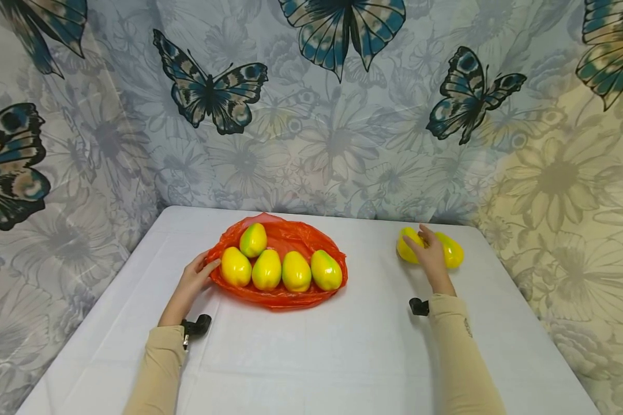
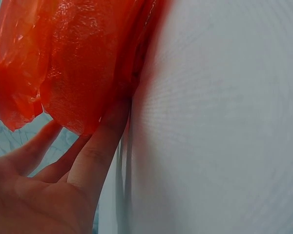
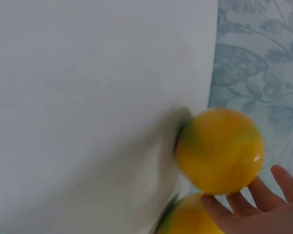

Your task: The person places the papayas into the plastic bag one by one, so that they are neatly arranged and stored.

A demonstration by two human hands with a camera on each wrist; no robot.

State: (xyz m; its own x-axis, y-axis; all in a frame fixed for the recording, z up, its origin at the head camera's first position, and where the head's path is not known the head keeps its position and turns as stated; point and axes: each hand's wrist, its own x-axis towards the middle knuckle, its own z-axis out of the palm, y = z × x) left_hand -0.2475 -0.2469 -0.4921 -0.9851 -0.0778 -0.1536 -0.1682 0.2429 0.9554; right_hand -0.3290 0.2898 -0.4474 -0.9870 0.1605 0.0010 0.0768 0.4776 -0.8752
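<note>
My left hand (image 1: 194,276) rests against the left side of a red plastic bag (image 1: 270,301), fingers extended along its wall. In the left wrist view, the fingertips of the left hand (image 2: 53,190) touch the bag's crinkled side low by the table. Inside the bag's wide mouth sit several yellow-green mangoes (image 1: 296,272). At the far right, my right hand (image 1: 432,259) is between two more mangoes. Its spread fingertips touch the left mango (image 3: 219,151); the other mango (image 1: 450,251) lies just right of the hand, partly covered by it.
A white-covered table (image 1: 301,357) lies under everything. Behind it hangs a wall cloth (image 1: 337,155) printed with butterflies and flowers, close to the table's back edge. Black wrist cameras (image 1: 199,324) are strapped at both sleeves.
</note>
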